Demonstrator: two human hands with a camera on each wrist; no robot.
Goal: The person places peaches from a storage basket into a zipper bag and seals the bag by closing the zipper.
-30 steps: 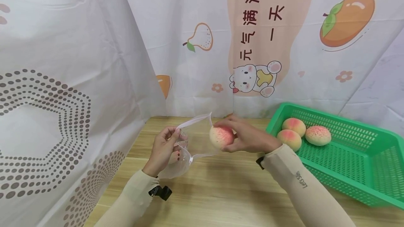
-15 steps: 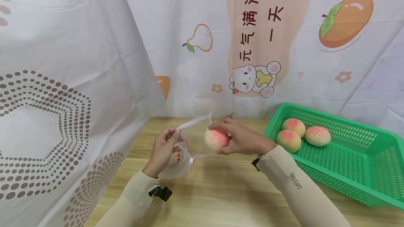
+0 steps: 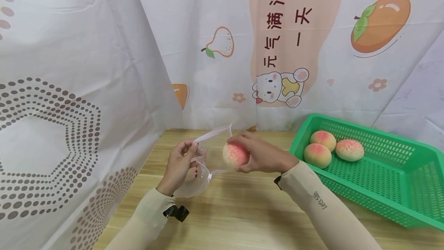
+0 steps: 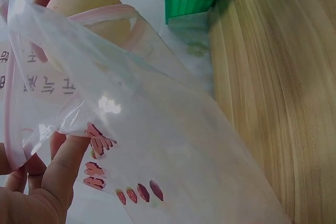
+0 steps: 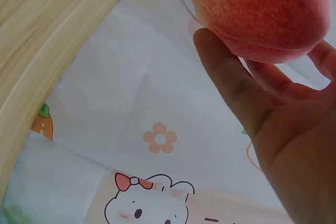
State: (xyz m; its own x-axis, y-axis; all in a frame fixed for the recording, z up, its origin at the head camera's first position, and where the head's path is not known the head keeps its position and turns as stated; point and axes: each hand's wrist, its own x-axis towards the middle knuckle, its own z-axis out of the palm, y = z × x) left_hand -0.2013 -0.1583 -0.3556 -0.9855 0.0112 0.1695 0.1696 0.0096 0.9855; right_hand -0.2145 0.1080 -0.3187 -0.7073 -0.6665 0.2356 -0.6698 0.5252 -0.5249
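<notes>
My right hand (image 3: 254, 153) grips a pink and cream peach (image 3: 235, 155) between fingers and thumb, at the mouth of a clear zip bag (image 3: 194, 188). In the right wrist view the peach (image 5: 262, 11) shows its red side. My left hand (image 3: 180, 165) pinches the bag's rim and keeps the mouth spread. Seen from the left wrist, the bag (image 4: 173, 129) has small red prints on its film, and its pale zip edge crosses in front of the peach (image 4: 86, 3). A white slider hangs on the lower part of the mouth.
A green plastic basket (image 3: 392, 201) stands on the wooden table (image 3: 239, 219) at the right. Inside its left end lie 3 peaches, one of them a speckled peach (image 3: 349, 150). A printed white cloth (image 3: 215, 88) hangs behind the table, and another covers the left side.
My right hand has carried the peach a little to the left, further into the bag's mouth. The left hand and the bag have stayed nearly still.
</notes>
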